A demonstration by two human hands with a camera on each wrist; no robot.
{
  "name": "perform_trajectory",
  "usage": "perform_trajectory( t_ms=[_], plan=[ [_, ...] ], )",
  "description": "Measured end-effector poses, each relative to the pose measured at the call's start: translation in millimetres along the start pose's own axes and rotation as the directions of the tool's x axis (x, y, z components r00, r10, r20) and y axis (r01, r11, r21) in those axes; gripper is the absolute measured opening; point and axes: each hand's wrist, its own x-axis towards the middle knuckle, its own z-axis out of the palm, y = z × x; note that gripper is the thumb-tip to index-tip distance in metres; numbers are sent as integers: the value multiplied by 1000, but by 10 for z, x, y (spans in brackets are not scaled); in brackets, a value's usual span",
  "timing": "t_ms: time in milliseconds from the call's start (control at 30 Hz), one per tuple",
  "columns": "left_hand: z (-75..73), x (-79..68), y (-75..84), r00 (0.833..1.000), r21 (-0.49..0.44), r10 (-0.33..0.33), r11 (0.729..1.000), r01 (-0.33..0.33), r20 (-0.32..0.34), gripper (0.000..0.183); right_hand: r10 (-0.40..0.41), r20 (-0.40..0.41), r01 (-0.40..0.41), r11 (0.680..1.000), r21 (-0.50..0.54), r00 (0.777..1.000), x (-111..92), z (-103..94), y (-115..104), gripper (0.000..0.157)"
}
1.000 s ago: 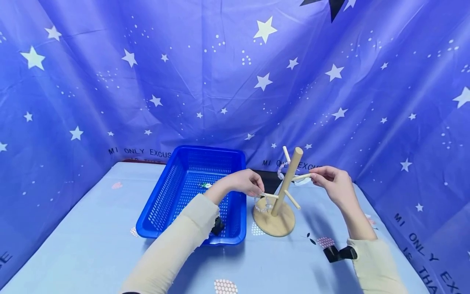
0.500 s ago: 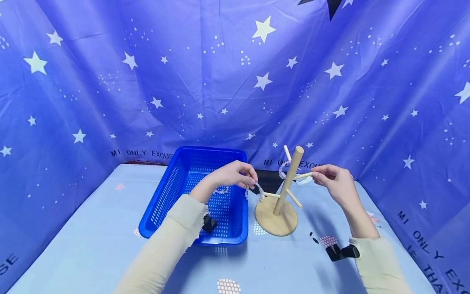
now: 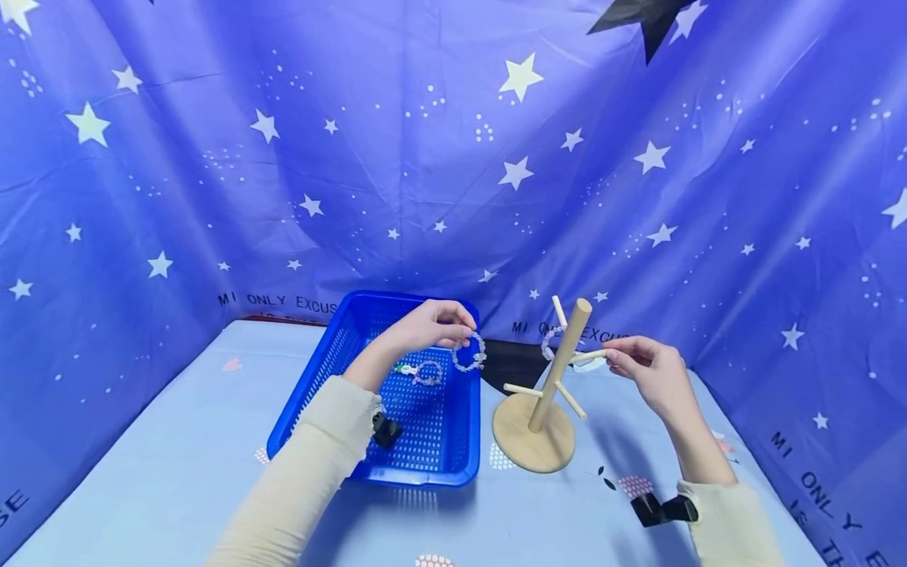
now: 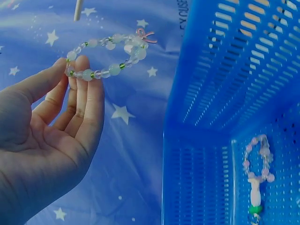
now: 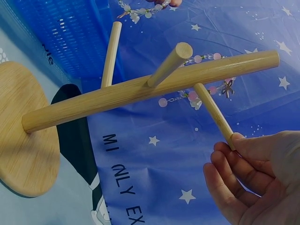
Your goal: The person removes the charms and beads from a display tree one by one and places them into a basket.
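Observation:
My left hand (image 3: 434, 324) pinches a beaded bracelet (image 4: 112, 70) between thumb and fingertips, over the right rim of the blue basket (image 3: 283, 421). Clear, pale and green beads make up its ring, with a small pink bow on the far side. My right hand (image 3: 648, 370) pinches the tip of an upper peg (image 5: 215, 112) of the wooden stand (image 3: 560, 366). Behind the post, a pink-beaded bracelet (image 5: 213, 89) with a bow charm hangs on another upper peg. The lower left peg (image 3: 523, 390) is bare.
Inside the basket lies another beaded bracelet (image 4: 258, 161) with a white and green charm. The stand's round base (image 3: 517, 437) rests on the pale blue tablecloth (image 3: 163, 449), right of the basket. A starry blue curtain (image 3: 397, 157) rises behind the table.
My left hand has drawn the bracelet off the lower left peg and carried it leftward to the basket's rim. The right hand still pinches the upper peg.

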Motion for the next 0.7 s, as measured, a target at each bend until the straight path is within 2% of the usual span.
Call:
perform_trajectory(
  t_ms=[333, 533, 700],
  plan=[
    [-171, -40, -164, 1000, 19, 2, 1000, -2, -31, 19, -9, 3, 9, 999, 37, 1000, -47, -48, 58, 30],
    [-314, -109, -266, 998, 29, -40, 999, 41, -54, 23, -5, 11, 5, 1000, 26, 1000, -11, -56, 57, 31],
    [-423, -169, -379, 993, 45, -86, 995, 90, -74, 20, 3, 24, -3, 1000, -4, 1000, 34, -12, 41, 32]
  ],
)
